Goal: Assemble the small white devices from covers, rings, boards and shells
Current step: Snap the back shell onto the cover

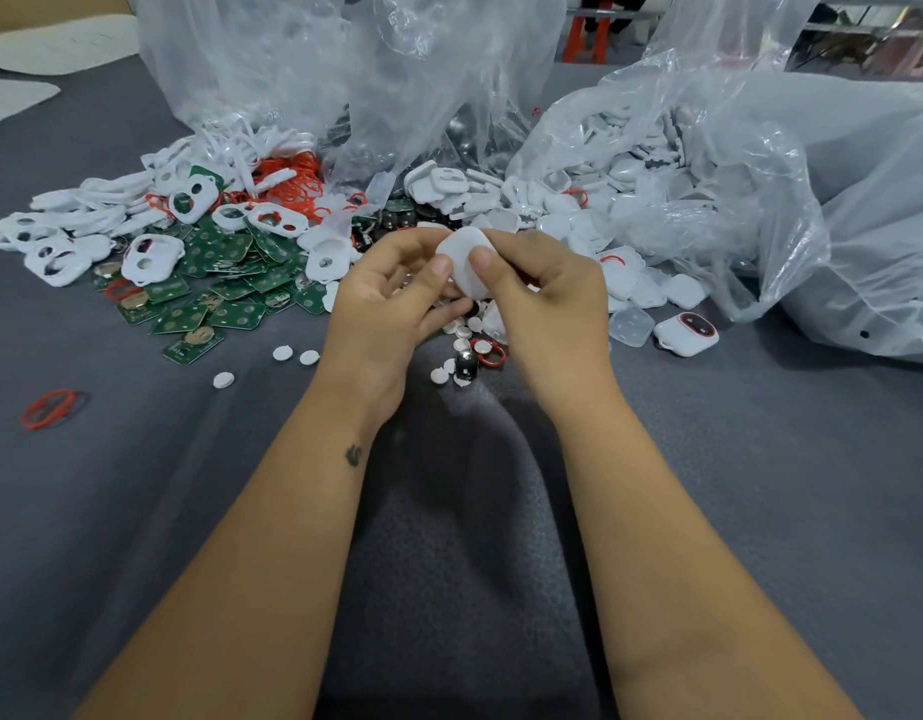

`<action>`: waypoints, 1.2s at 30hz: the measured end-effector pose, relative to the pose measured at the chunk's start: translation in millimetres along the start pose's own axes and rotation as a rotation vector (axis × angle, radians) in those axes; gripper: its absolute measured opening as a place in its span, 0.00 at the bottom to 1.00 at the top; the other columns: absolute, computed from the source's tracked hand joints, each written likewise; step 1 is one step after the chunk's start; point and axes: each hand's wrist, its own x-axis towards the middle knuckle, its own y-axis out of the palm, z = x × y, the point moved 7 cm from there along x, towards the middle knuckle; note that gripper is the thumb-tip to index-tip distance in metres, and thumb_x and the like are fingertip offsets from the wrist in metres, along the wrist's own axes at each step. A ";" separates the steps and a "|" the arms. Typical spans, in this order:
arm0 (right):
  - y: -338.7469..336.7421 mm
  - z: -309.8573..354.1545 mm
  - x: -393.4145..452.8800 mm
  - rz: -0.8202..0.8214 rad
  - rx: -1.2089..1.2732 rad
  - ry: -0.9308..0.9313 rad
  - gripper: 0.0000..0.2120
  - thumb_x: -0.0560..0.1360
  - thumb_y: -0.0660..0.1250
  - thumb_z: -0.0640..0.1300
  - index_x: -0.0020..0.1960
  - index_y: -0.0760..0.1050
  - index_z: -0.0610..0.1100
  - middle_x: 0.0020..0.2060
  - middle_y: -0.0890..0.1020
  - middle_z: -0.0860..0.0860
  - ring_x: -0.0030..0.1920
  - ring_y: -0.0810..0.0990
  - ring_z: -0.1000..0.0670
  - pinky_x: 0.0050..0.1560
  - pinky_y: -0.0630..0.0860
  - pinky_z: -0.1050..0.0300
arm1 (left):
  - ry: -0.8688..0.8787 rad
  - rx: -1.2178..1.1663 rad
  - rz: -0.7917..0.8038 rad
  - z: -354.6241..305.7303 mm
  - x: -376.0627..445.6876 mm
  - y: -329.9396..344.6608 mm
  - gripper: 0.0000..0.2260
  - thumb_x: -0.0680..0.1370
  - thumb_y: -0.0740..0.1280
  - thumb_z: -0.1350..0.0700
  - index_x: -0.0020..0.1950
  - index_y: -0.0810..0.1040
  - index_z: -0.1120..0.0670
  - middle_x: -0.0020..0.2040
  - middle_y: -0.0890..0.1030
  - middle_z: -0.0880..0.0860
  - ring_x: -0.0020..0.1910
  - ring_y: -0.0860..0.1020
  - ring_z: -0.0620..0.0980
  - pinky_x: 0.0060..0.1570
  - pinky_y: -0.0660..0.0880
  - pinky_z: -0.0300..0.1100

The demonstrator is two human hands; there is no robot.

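The grey desk point(137, 511) is bare near the person on both sides of the arms, with only a red ring point(51, 407) far out on the left and a few white round caps point(293, 356) just past it. Farther back, a wide pile of green boards point(225, 283), white covers point(152, 257) and more rings blocks the way. On the right, big plastic bags point(760, 200) full of white shells point(641, 163) stand like a wall, and one finished device point(686, 332) lies in front of them.
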 end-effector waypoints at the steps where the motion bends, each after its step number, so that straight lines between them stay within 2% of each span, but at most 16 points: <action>1: -0.7 1.1 0.2 0.000 -0.034 -0.017 0.09 0.76 0.67 0.37 0.53 0.84 0.44 0.42 0.83 0.43 0.46 0.79 0.49 0.52 0.75 0.52 | 0.007 -0.002 0.005 0.0 -0.2 0.7 0.07 0.80 0.64 0.64 0.53 0.78 0.54 0.52 0.77 0.58 0.47 0.79 0.49 0.45 0.79 0.38; 4: -1.9 3.7 0.1 -0.009 -0.050 -0.063 0.10 0.75 0.68 0.38 0.53 0.83 0.46 0.42 0.83 0.45 0.48 0.79 0.48 0.54 0.75 0.50 | -0.012 -0.025 -0.014 1.0 0.4 -1.5 0.07 0.80 0.65 0.62 0.53 0.79 0.53 0.48 0.79 0.56 0.43 0.79 0.48 0.44 0.79 0.40; 6: -0.7 6.9 -0.7 -0.004 -0.054 -0.104 0.11 0.75 0.69 0.38 0.54 0.83 0.48 0.44 0.83 0.51 0.49 0.79 0.53 0.55 0.74 0.56 | -0.083 -0.054 -0.052 4.2 1.1 -4.2 0.06 0.80 0.65 0.56 0.52 0.82 0.51 0.43 0.79 0.53 0.38 0.79 0.49 0.41 0.79 0.41; 8: 1.9 12.0 -1.5 0.032 -0.086 -0.176 0.14 0.73 0.69 0.35 0.55 0.82 0.49 0.46 0.82 0.58 0.52 0.77 0.59 0.58 0.71 0.64 | -0.153 -0.098 -0.086 7.7 1.8 -6.1 0.11 0.81 0.63 0.49 0.51 0.83 0.50 0.41 0.80 0.53 0.37 0.79 0.49 0.39 0.79 0.40; 9: 4.2 12.0 -1.5 0.059 -0.103 -0.193 0.17 0.73 0.69 0.33 0.56 0.82 0.49 0.49 0.81 0.59 0.55 0.77 0.60 0.60 0.71 0.63 | -0.151 -0.107 -0.093 7.9 2.4 -6.6 0.12 0.81 0.63 0.48 0.51 0.84 0.51 0.40 0.80 0.54 0.37 0.79 0.48 0.40 0.79 0.40; 12: 8.1 0.4 -0.1 0.080 -0.106 -0.075 0.24 0.72 0.66 0.29 0.63 0.78 0.49 0.60 0.80 0.54 0.63 0.74 0.56 0.67 0.69 0.57 | -0.084 -0.108 -0.118 4.5 3.2 -8.5 0.06 0.80 0.65 0.59 0.53 0.82 0.54 0.40 0.83 0.52 0.38 0.81 0.46 0.44 0.79 0.39; 14: 6.2 -9.1 0.9 0.042 -0.027 0.051 0.28 0.73 0.61 0.27 0.69 0.72 0.48 0.64 0.77 0.53 0.63 0.74 0.58 0.65 0.71 0.59 | -0.068 -0.116 -0.136 3.5 3.0 -9.0 0.09 0.79 0.66 0.63 0.55 0.80 0.53 0.40 0.84 0.50 0.40 0.82 0.46 0.46 0.80 0.39; 16: 2.0 -15.4 2.3 -0.010 0.073 0.142 0.28 0.73 0.58 0.26 0.69 0.71 0.47 0.62 0.77 0.52 0.57 0.77 0.58 0.55 0.76 0.63 | -0.044 -0.107 -0.141 2.1 3.2 -9.6 0.11 0.78 0.66 0.65 0.57 0.78 0.52 0.39 0.85 0.49 0.42 0.83 0.46 0.47 0.80 0.39; 18: -0.7 -20.7 4.1 -0.039 0.169 0.208 0.25 0.74 0.59 0.26 0.66 0.73 0.46 0.54 0.79 0.51 0.49 0.79 0.57 0.46 0.77 0.66 | -0.029 -0.103 -0.130 0.8 2.7 -8.8 0.13 0.78 0.66 0.66 0.59 0.77 0.52 0.41 0.85 0.50 0.45 0.84 0.46 0.47 0.80 0.39; 19: -0.5 -23.1 4.7 -0.042 0.215 0.238 0.22 0.74 0.60 0.27 0.64 0.75 0.45 0.50 0.80 0.51 0.46 0.79 0.56 0.46 0.77 0.64 | -0.030 -0.104 -0.125 1.0 2.5 -8.0 0.14 0.77 0.67 0.67 0.60 0.76 0.53 0.43 0.85 0.51 0.46 0.84 0.46 0.47 0.80 0.39; 21: 2.3 -26.5 4.5 -0.022 0.293 0.288 0.16 0.76 0.63 0.30 0.60 0.77 0.42 0.45 0.81 0.50 0.46 0.78 0.52 0.52 0.77 0.56 | -0.045 -0.099 -0.116 2.3 1.9 -6.2 0.16 0.77 0.67 0.68 0.63 0.75 0.57 0.44 0.85 0.51 0.46 0.84 0.46 0.47 0.79 0.38; 23: 5.3 -27.4 3.8 0.011 0.321 0.306 0.12 0.76 0.65 0.33 0.58 0.79 0.38 0.46 0.83 0.44 0.46 0.79 0.49 0.55 0.77 0.50 | -0.071 -0.096 -0.103 3.2 0.7 -3.4 0.15 0.77 0.67 0.67 0.63 0.76 0.59 0.44 0.85 0.51 0.44 0.84 0.45 0.45 0.79 0.36; 25: 5.9 -29.0 3.2 0.018 0.329 0.318 0.11 0.77 0.65 0.34 0.57 0.80 0.36 0.50 0.83 0.39 0.47 0.80 0.48 0.56 0.77 0.48 | -0.105 -0.104 -0.084 4.3 0.0 -0.8 0.11 0.79 0.65 0.65 0.60 0.78 0.59 0.45 0.85 0.53 0.43 0.84 0.46 0.45 0.79 0.36; 29: 6.9 -32.6 3.0 0.029 0.369 0.359 0.11 0.77 0.65 0.34 0.58 0.79 0.35 0.51 0.83 0.37 0.46 0.80 0.47 0.49 0.76 0.53 | -0.127 -0.094 -0.079 5.1 -0.1 -1.4 0.08 0.79 0.64 0.65 0.55 0.81 0.58 0.45 0.86 0.53 0.44 0.84 0.47 0.43 0.79 0.35; 32: 7.0 -29.9 3.4 0.036 0.335 0.315 0.11 0.75 0.65 0.31 0.55 0.81 0.37 0.45 0.84 0.42 0.43 0.80 0.50 0.44 0.77 0.58 | -0.110 -0.044 -0.064 5.5 -0.5 -1.4 0.08 0.78 0.65 0.65 0.54 0.81 0.57 0.45 0.86 0.53 0.44 0.84 0.46 0.44 0.79 0.35; 36: 3.4 -30.4 2.7 -0.010 0.303 0.289 0.09 0.73 0.67 0.32 0.48 0.82 0.42 0.38 0.84 0.45 0.40 0.81 0.51 0.46 0.79 0.55 | -0.142 -0.125 -0.068 7.2 1.1 -3.1 0.09 0.80 0.62 0.63 0.51 0.82 0.60 0.44 0.85 0.58 0.44 0.84 0.51 0.43 0.79 0.37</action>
